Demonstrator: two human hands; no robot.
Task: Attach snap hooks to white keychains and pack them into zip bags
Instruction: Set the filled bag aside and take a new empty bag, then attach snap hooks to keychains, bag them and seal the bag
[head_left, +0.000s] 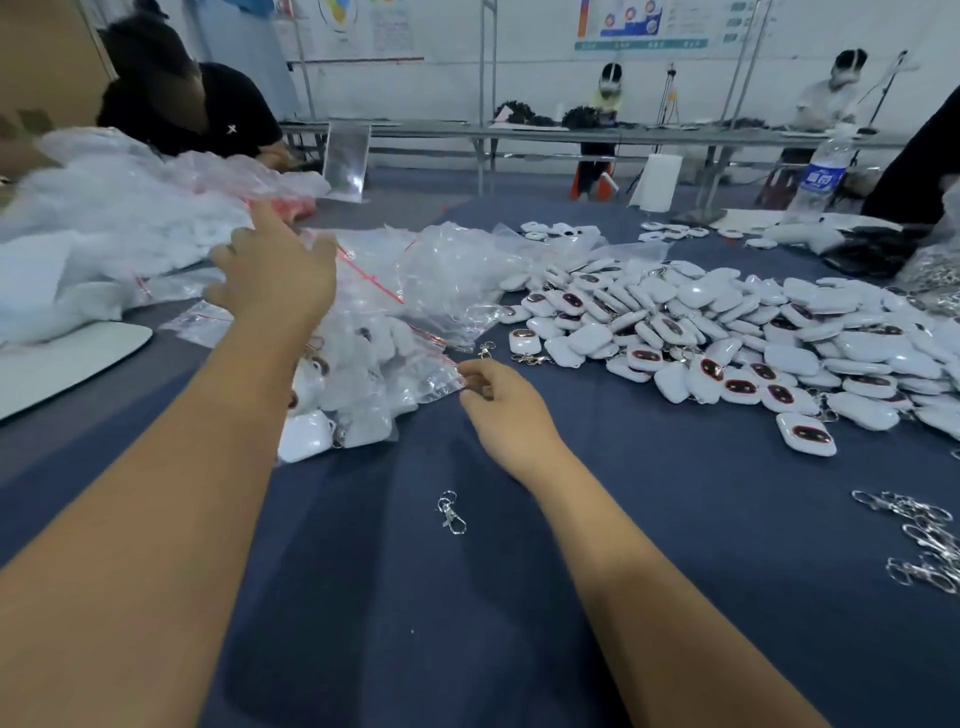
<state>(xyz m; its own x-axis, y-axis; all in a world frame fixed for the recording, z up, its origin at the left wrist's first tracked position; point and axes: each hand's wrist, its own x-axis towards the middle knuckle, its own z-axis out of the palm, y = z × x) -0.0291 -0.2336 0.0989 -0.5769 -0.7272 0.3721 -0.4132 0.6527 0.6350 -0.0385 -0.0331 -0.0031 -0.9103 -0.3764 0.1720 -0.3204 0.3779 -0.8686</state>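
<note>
A large heap of white keychains (727, 332) covers the right half of the blue table. Packed zip bags (358, 384) with red seals lie in a pile left of centre. My left hand (275, 270) is stretched out over that pile with fingers spread and nothing in it. My right hand (498, 405) rests lower, its fingertips pinching the corner of a filled zip bag (441, 376). One loose snap hook (451, 512) lies on the cloth between my forearms. More snap hooks (919, 540) are bunched at the right edge.
A mound of white plastic bags (104, 218) fills the far left, with a white tray (62, 358) in front of it. A person in black sits behind it. A water bottle (826, 171) stands at the back right. Other workers sit at a far bench.
</note>
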